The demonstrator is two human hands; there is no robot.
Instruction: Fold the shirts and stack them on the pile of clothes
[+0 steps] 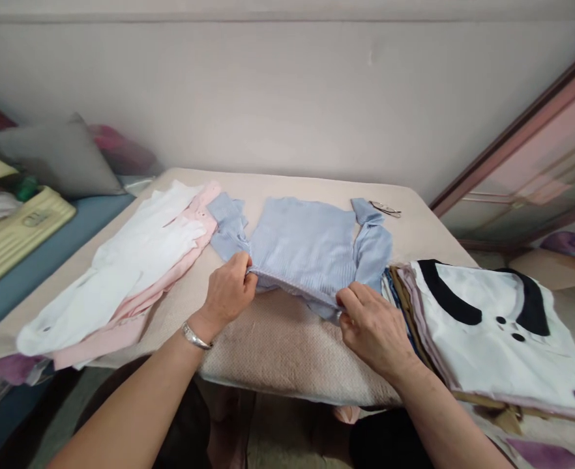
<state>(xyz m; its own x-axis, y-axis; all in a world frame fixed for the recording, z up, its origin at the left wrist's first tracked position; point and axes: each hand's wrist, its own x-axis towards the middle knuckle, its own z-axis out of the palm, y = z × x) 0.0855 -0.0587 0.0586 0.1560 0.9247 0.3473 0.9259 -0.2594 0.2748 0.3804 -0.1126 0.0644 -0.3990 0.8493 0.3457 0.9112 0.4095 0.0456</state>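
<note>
A light blue pleated blouse (304,238) lies spread on the covered table (268,345), its sleeves out to both sides. My left hand (229,285) pinches the near edge of the blouse at its left corner; a silver bracelet circles that wrist. At the right corner of the same edge, my right hand (373,322) grips the fabric between thumb and fingers. The edge is stretched between both hands and slightly raised, slanting down to the right. Fingertips are partly hidden by the cloth.
White (121,254) and pink garments (170,280) lie layered at the left. On the right sits a folded stack topped by a white garment with black collar (493,326). Eyeglasses (386,209) rest beyond the right sleeve. A grey cushion (55,156) leans against the wall.
</note>
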